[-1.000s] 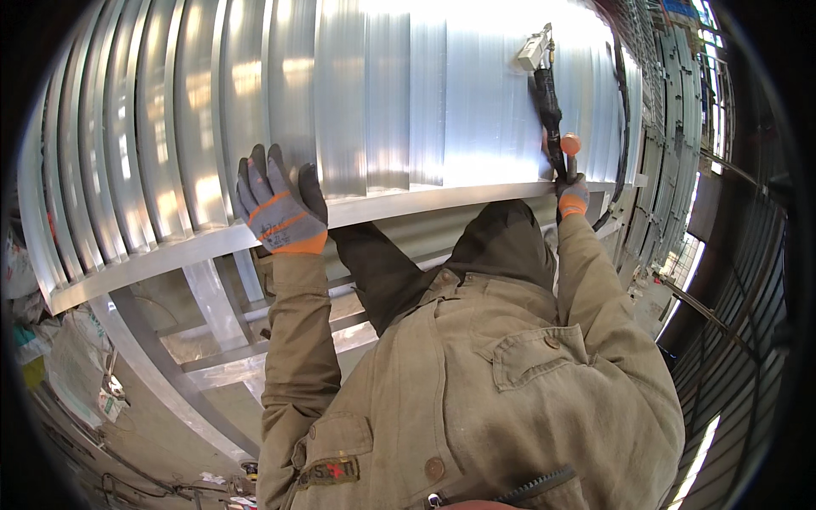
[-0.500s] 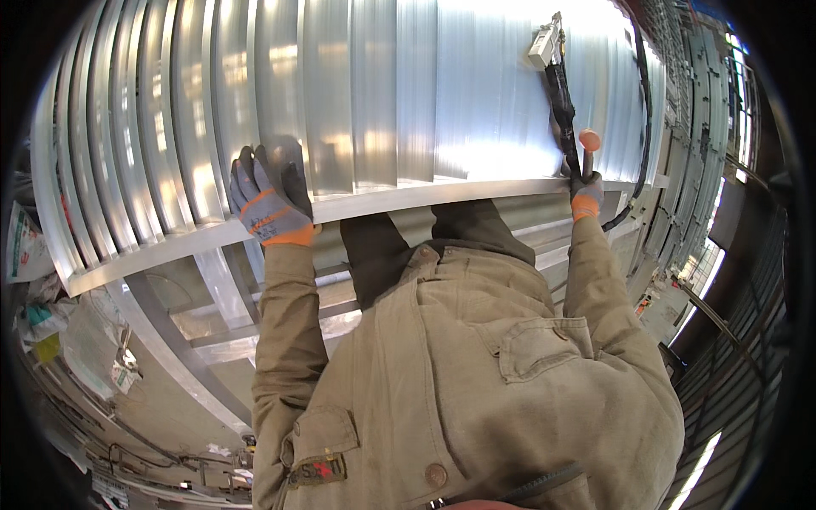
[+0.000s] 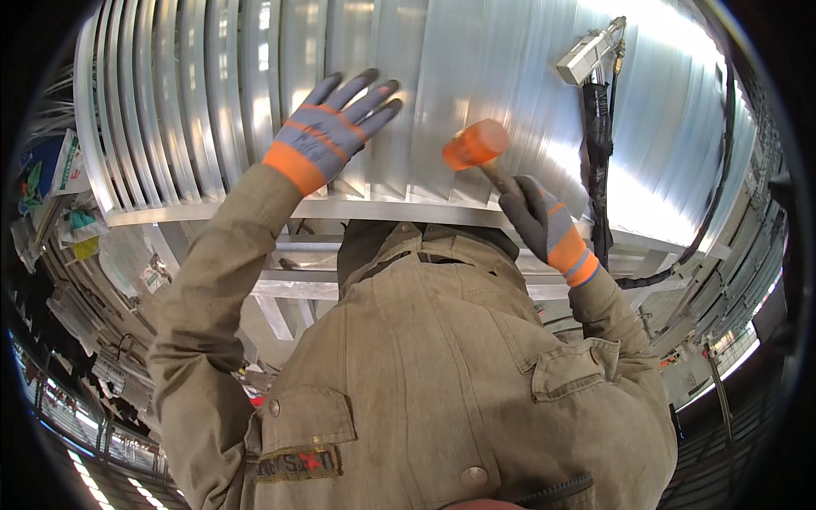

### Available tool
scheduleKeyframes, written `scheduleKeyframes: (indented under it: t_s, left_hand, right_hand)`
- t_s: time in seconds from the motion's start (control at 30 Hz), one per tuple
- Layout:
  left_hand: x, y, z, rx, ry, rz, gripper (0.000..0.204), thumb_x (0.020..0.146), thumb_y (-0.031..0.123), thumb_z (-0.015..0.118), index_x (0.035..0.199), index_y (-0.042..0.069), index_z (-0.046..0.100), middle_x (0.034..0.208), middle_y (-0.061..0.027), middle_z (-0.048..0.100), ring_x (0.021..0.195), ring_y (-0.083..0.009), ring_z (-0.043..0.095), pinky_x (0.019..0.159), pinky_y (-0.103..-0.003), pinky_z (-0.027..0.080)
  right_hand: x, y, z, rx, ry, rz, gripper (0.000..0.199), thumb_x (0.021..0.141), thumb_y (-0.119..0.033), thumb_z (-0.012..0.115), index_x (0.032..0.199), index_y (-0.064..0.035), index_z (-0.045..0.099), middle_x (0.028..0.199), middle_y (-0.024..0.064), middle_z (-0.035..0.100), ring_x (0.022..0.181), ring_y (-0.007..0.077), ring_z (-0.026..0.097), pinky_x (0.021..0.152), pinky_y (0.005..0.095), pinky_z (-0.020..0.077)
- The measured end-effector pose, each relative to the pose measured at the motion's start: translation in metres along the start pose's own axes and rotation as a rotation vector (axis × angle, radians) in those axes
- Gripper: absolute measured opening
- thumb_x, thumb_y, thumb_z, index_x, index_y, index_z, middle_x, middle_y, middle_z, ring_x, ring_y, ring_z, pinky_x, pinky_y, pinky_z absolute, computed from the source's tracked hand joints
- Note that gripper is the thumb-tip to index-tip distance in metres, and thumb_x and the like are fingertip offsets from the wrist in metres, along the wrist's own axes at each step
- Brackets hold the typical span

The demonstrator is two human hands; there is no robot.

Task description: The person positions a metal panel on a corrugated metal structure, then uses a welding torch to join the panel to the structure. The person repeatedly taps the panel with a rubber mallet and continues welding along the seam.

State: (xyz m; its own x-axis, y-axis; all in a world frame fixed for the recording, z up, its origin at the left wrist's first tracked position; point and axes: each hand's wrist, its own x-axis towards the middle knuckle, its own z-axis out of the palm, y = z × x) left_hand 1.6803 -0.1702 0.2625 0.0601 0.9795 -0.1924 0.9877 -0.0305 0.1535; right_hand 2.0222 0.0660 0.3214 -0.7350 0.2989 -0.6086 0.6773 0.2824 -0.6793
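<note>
My right hand [image 3: 546,223], in a grey and orange work glove, grips the handle of an orange mallet [image 3: 476,144]. The mallet's head is raised above a panel of ribbed silvery metal slats [image 3: 382,119], near its close edge. My left hand [image 3: 327,136], gloved alike, has its fingers spread over the slats to the left of the mallet. Whether its palm presses on the metal I cannot tell. A straight metal rail [image 3: 408,212] borders the slats on my side.
A light grey block-shaped tool [image 3: 591,55] with a black wrapped hose [image 3: 597,161] lies on the panel to the right. Another black cable [image 3: 718,204] curves along the right end. Metal frame bars [image 3: 297,285] run below the rail. Bags and scraps [image 3: 76,229] lie at the far left.
My left hand has moved up and right from the rail onto the slats, fingers spreading. The mallet in my right hand has swung left, away from the hose. My view has shifted.
</note>
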Motion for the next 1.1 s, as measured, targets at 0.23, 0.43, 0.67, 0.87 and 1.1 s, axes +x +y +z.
scheduleKeyframes:
  t_s: [0.23,0.43,0.67,0.87,1.1]
  left_hand:
    - [0.086,-0.009,-0.008,0.086,-0.249,0.340,0.035,0.107,0.014,0.067,0.141,0.023,0.074,0.170,0.0001,0.062,0.164,-0.0244,0.052,0.144,-0.054,0.032]
    - [0.117,0.002,-0.003,0.032,-0.433,0.356,0.022,0.104,0.012,0.071,0.121,0.021,0.081,0.138,0.0015,0.072,0.149,-0.0220,0.063,0.145,-0.052,0.032]
    - [0.132,0.003,0.014,0.036,-0.293,0.405,0.026,0.098,0.009,0.076,0.121,0.018,0.080,0.130,0.0004,0.074,0.135,-0.0236,0.072,0.141,-0.047,0.040]
    - [0.149,0.010,0.017,0.065,-0.445,0.383,0.027,0.095,0.009,0.077,0.121,0.016,0.082,0.129,-0.0018,0.076,0.138,-0.0260,0.071,0.135,-0.043,0.045]
    - [0.151,0.009,0.023,-0.003,-0.432,0.300,0.030,0.097,0.010,0.074,0.127,0.011,0.078,0.114,-0.0060,0.075,0.118,-0.0309,0.075,0.129,-0.042,0.051]
  right_hand:
    - [0.001,0.011,-0.010,0.002,-0.261,-0.146,0.053,0.118,-0.039,0.065,0.149,0.0039,0.063,0.117,0.0337,0.077,0.107,0.0502,0.078,0.090,0.0516,0.0606]
    - [0.001,-0.001,-0.002,0.073,-0.389,-0.026,0.059,0.122,-0.035,0.057,0.165,0.0060,0.054,0.118,0.0311,0.078,0.101,0.0434,0.079,0.089,0.0452,0.0606]
    - [0.014,-0.019,-0.016,0.089,-0.351,0.000,0.062,0.122,-0.031,0.057,0.174,-0.0017,0.045,0.127,0.0306,0.078,0.107,0.0458,0.078,0.094,0.0485,0.0604]
    - [0.023,-0.014,-0.007,-0.068,-0.563,-0.076,0.066,0.120,-0.033,0.060,0.179,-0.0095,0.041,0.124,0.0305,0.079,0.111,0.0516,0.075,0.096,0.0533,0.0595]
    - [0.016,-0.008,-0.006,0.109,-0.380,-0.077,0.062,0.122,-0.034,0.060,0.174,-0.0019,0.047,0.118,0.0310,0.079,0.101,0.0480,0.079,0.091,0.0487,0.0607]
